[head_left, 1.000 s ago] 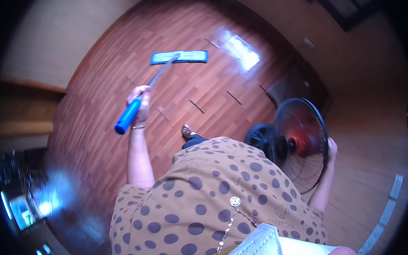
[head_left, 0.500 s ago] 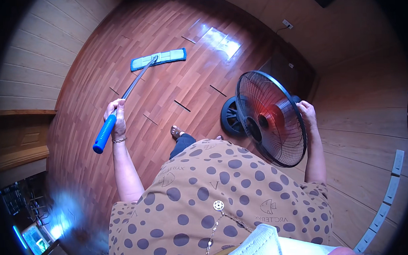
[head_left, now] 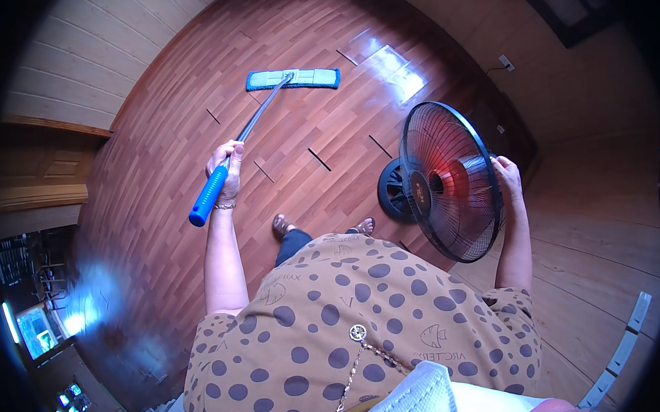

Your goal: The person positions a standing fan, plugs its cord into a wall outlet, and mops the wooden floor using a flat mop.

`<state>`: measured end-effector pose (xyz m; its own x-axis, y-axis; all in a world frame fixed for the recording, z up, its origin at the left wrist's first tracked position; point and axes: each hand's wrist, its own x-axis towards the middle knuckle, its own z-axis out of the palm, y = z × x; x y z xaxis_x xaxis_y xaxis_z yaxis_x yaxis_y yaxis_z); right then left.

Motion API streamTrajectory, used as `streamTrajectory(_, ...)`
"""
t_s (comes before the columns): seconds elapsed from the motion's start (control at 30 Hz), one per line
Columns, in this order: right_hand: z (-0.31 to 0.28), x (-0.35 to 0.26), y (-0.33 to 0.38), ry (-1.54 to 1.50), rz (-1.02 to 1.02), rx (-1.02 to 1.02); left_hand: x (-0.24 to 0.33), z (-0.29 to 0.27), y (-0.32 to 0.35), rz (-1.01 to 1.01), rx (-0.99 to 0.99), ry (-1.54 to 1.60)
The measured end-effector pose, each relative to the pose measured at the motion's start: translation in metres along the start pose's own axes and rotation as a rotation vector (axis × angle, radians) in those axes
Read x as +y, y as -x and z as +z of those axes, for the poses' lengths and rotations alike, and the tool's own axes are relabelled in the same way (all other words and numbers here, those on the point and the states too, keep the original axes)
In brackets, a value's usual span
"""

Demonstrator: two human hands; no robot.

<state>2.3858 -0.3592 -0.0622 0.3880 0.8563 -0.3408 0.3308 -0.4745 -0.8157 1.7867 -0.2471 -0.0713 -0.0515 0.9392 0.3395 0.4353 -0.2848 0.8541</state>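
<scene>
Mop (head_left: 260, 117) lies out on the brown wood floor (head_left: 160, 184), with its blue pad flat near the wall and its grey pole slanting back to the person. The left hand (head_left: 227, 168) is closed around the blue grip at the pole's near end. The right hand (head_left: 507, 180) grips the back edge of a black fan (head_left: 447, 182), which stands upright on its round base just beside the person's feet.

A: Your count?

B: You've got 1 flat mop (head_left: 267, 109) with a blue pad, 1 black standing fan (head_left: 447, 182), 2 hands: left hand (head_left: 225, 170), right hand (head_left: 507, 180).

A: Feet?

B: 2 sandalled feet (head_left: 281, 225) on the wood floor (head_left: 159, 176). 1 wall socket (head_left: 506, 63).
</scene>
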Motion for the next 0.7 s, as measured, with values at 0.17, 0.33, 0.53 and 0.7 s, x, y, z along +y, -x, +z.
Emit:
streamTrajectory(0.17,-0.015,-0.022,0.003,0.247,0.123,0.098,-0.01,-0.014,0.013,-0.031,-0.039,0.053)
streamTrajectory(0.33,0.05,-0.138,0.07,0.294,-0.391,0.747,-0.032,-0.043,0.037,0.021,-0.091,0.127)
streamTrajectory(0.53,0.3,-0.217,0.129,-0.09,-0.448,0.117,-0.052,-0.138,0.059,-0.028,-0.206,-0.042)
streamTrajectory(0.7,0.517,-0.242,0.198,0.351,-0.598,-0.536,-0.06,-0.242,0.096,-0.053,-0.285,0.101)
